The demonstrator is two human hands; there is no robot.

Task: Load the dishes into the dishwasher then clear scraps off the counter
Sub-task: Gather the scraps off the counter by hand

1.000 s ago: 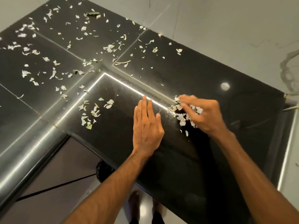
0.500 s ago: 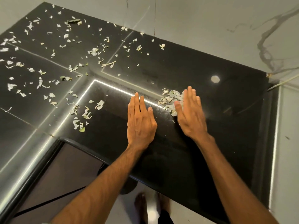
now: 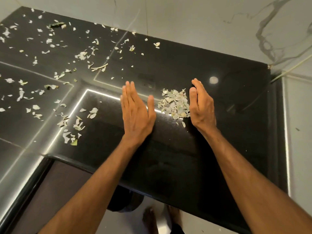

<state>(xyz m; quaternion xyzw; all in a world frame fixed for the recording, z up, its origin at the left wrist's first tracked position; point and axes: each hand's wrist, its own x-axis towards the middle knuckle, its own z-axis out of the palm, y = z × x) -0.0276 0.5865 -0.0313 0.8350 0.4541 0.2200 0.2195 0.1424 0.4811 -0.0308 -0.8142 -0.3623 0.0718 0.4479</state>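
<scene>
A small heap of pale vegetable scraps (image 3: 174,103) lies on the glossy black counter (image 3: 236,107), between my two hands. My left hand (image 3: 135,112) rests flat on the counter just left of the heap, fingers straight and together. My right hand (image 3: 201,105) stands on its edge against the right side of the heap, fingers straight, holding nothing. Several more loose scraps (image 3: 72,125) lie scattered over the left and far parts of the counter.
The counter is L-shaped, with its front edge (image 3: 101,171) below my forearms and a pale marble wall (image 3: 202,22) behind. Its right end stops at a white wall (image 3: 300,132). A dark round object (image 3: 121,201) and bare feet (image 3: 160,218) are on the floor below.
My right hand has let go of the scraps, straightened and turned onto its edge on the heap's right side. The scraps now lie uncovered in one heap. My left hand stays flat.
</scene>
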